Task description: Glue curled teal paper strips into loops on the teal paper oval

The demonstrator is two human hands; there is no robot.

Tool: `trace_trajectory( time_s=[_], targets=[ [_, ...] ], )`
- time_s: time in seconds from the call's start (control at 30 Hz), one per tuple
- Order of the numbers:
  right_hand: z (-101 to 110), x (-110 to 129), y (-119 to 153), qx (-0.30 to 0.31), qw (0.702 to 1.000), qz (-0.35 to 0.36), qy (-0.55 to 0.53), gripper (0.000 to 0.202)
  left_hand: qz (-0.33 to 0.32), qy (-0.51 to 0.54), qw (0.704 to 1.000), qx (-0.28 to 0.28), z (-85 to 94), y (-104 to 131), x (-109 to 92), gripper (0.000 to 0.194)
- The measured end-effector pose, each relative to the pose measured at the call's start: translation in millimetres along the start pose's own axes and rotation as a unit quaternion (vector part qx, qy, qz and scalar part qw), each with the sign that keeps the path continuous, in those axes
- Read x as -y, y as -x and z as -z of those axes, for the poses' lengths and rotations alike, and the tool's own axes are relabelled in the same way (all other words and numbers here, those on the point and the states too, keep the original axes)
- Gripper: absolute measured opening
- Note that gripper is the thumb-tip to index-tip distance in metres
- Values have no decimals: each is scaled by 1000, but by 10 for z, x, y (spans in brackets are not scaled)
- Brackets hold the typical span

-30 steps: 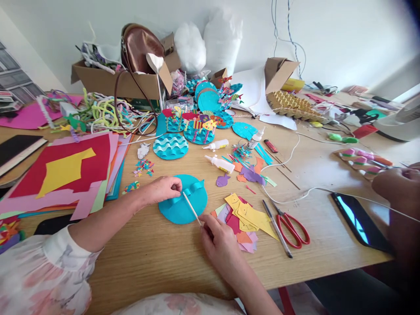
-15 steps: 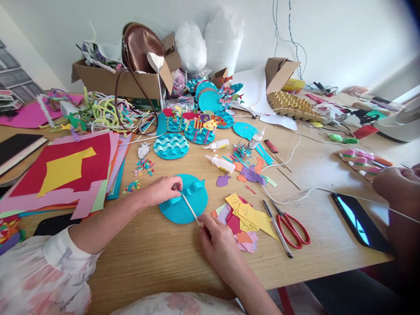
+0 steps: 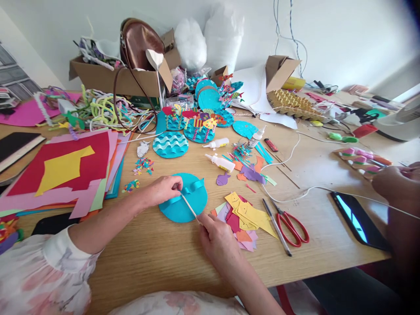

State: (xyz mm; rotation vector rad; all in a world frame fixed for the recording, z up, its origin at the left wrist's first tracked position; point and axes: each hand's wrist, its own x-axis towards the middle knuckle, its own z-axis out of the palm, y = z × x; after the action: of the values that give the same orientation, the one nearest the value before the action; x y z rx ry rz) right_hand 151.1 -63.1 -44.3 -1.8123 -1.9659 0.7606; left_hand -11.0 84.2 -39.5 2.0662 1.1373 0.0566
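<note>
A round blue card disc (image 3: pixel 193 209) lies flat on the table, with a wavy blue paper strip (image 3: pixel 197 186) standing in loops across it. My left hand (image 3: pixel 167 189) is closed at the disc's left side, its thumb and fingertips pinching part of the strip; the exact grip is partly hidden. From the right, my right hand (image 3: pixel 216 234) holds a thin white stick (image 3: pixel 188 205) between thumb and fingers. The stick's far tip reaches the strip beside my left fingertips.
Yellow paper fish cutouts (image 3: pixel 247 214), a pen (image 3: pixel 277 227) and red-handled scissors (image 3: pixel 292 225) lie right. Glue bottles (image 3: pixel 223 162) and finished blue discs (image 3: pixel 170 145) stand beyond. Coloured paper sheets (image 3: pixel 98 153) are left. Another person's hand (image 3: pixel 393 183) is near a phone (image 3: pixel 357 223).
Both hands keep nearly the same pose over the disc, and the stick stays against the strip. The whole view has shifted very slightly.
</note>
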Motion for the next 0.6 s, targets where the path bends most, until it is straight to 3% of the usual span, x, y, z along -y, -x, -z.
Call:
trace_trajectory(
  time_s=[0.4,0.6],
  targets=[
    [-7,-3,-15,12,1000,-18,23,20,-10,-3,1000,-9,-19,-10,13,7],
    [29,-13,30,-10,999,-2,-31,20,-12,10,1000,-6,-33,-28,52,8]
  ],
)
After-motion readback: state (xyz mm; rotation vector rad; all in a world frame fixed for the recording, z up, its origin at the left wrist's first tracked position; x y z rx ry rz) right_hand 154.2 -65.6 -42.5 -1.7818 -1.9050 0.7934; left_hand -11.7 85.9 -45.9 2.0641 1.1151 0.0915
